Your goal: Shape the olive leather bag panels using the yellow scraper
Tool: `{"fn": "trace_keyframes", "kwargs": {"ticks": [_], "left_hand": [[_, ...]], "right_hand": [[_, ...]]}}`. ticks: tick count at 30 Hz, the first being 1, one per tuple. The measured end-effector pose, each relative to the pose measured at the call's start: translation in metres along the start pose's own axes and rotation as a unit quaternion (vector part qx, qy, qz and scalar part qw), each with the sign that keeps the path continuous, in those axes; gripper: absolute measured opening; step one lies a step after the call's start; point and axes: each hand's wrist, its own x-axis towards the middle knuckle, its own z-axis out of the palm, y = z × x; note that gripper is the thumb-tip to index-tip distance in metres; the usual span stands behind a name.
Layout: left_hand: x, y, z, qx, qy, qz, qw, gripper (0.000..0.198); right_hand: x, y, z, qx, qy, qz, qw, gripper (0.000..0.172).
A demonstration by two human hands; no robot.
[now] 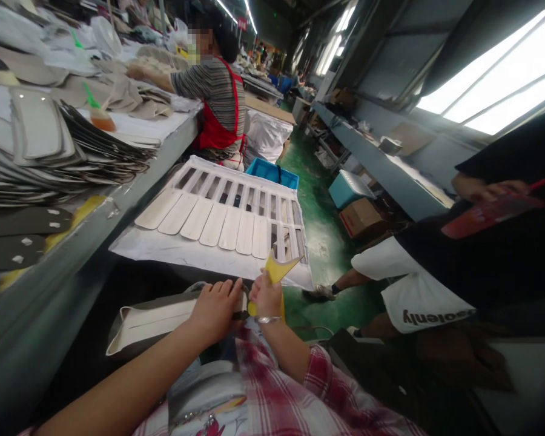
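Across my lap lies a long dark piece with a pale panel (157, 324) on top, its left end rounded and raised at the rim. My left hand (215, 309) spans the right end of this panel, fingers over the far side, holding it. Close beside it, my right hand (267, 300) is closed round a yellow flared piece (279, 268), whose wide, curved end sticks up past the fingers; its exact kind is unclear. Beyond my hands, a white slotted rack (209, 257) bears a row of several similar pale panels (197, 218).
On the left workbench (140, 188) are stacked dark-edged panels (40, 124) and a glue bottle (102, 118). A co-worker in a red apron (220, 127) sits ahead. Another person (495, 206) stands at right, holding a red drink pouch. A blue crate (272, 172) sits behind the rack.
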Motion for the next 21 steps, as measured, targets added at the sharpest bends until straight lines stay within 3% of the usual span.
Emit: {"fn": "trace_keyframes", "kwargs": {"ticks": [3, 7, 9, 16, 21], "left_hand": [[0.003, -0.001, -0.001, 0.002, -0.006, 0.002, 1.0, 0.081], [0.003, 0.0, 0.001, 0.0, -0.002, 0.003, 1.0, 0.082], [0.002, 0.001, 0.002, 0.0, -0.001, 0.002, 1.0, 0.082], [0.003, 0.001, 0.004, 0.007, -0.004, 0.013, 1.0, 0.083], [0.006, 0.002, 0.003, 0.03, -0.01, 0.024, 0.999, 0.077]], "right_hand": [[-0.005, -0.005, 0.01, -0.033, 0.022, -0.019, 0.999, 0.041], [0.003, -0.017, 0.01, 0.004, -0.026, 0.073, 0.997, 0.04], [0.011, -0.022, 0.008, 0.048, -0.028, 0.086, 0.995, 0.037], [0.021, -0.017, 0.018, 0.05, -0.001, 0.048, 0.998, 0.029], [0.024, -0.007, 0.024, -0.025, -0.002, -0.013, 1.0, 0.026]]}}
